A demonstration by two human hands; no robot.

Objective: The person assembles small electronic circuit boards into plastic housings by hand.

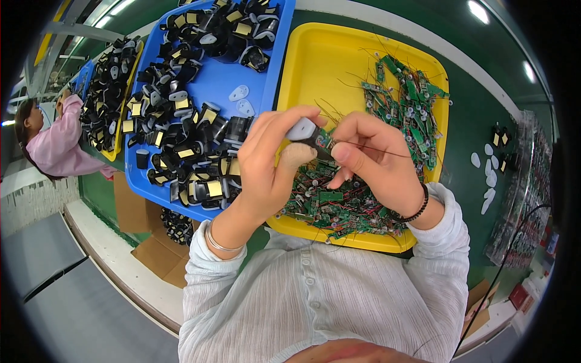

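In my left hand is a small black plastic housing with a light grey rounded cap, held between fingers and thumb; the thumb has a tan wrap around its tip. A small green circuit board shows at the housing's right end, partly covered by fingers. My right hand is closed in a pinch beside that board, on a thin dark wire that trails off to the right. Both hands are above a yellow tray, which has many green circuit boards with wires piled in it.
To the left, a blue tray bears heaped black housings and two loose grey caps. More grey caps lie right, near clear plastic trays. A cardboard box stands lower left. A person in pink sits far left.
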